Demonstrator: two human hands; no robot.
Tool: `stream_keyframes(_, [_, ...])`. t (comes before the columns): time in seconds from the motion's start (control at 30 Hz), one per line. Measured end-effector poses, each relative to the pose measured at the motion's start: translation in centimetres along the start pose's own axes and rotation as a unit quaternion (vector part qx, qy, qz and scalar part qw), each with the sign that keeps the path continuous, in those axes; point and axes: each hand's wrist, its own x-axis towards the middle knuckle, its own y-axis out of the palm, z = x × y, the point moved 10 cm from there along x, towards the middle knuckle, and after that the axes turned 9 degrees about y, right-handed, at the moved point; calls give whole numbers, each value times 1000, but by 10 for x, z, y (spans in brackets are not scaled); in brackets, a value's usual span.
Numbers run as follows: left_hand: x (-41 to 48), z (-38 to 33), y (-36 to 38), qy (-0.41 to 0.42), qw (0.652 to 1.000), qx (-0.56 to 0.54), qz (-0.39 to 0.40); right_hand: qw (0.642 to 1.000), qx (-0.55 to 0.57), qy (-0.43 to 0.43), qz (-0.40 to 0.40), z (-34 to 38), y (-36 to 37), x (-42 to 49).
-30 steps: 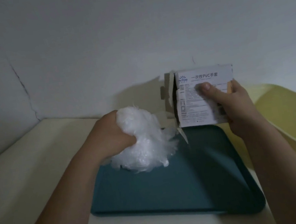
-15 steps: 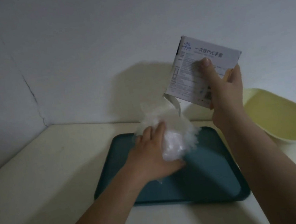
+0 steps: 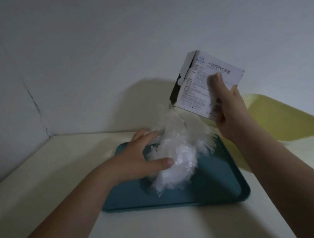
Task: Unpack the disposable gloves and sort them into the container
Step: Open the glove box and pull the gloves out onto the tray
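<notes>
Mostly transp. crinkly gloves (image 3: 175, 157), loose frilly wad, teal tray (image 3: 213, 189), box (image 3: 200, 90) above

Your heap of gloves (image 3: 176, 156) is translucent white with a glossy, crinkled sheen. The box (image 3: 204, 89), at about one o'clock from the heap, is white on its broad face. That face carries rows of small dark print under a larger dark title line, with a small blue logo at its eleven o'clock corner. Its narrow side looks black with a white patch, though the dim light makes that hard to read. The tray (image 3: 213, 188) under the heap is plain dark teal. At two o'clock from it, the second tray (image 3: 287, 121) is plain pale yellow. The table (image 3: 58, 174) is cream. The wall (image 3: 100, 45) is flat grey-white, with a thin dark crack (image 3: 34, 104) at ten o'clock.
</notes>
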Motion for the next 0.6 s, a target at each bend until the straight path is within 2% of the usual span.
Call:
stream_keyframes(0.1, [7, -15, -36, 29, 988, 12, -152, 999, 6, 15, 34, -2, 6, 4])
stream_keyframes(0.17, [12, -43, -59, 97, 964, 4, -248, 997, -3, 41, 65, -9, 9, 9])
stream_keyframes(0.23, [16, -77, -72, 176, 937, 15, -300, 994, 11, 68, 83, -14, 12, 11])
stream_keyframes(0.3, [23, -100, -75, 223, 921, 39, -317, 993, 29, 83, 82, -14, 10, 12])
stream_keyframes(0.37, [31, -109, -75, 229, 917, 55, -321, 993, 41, 87, 65, -12, 7, 13])
stream_keyframes(0.47, [36, -114, -77, 228, 912, 75, -332, 995, -11, 77, 56, -10, 6, 17])
stream_keyframes(0.6, [44, -138, -63, 275, 926, -14, -259, 993, -68, 69, 69, -12, 19, 19])
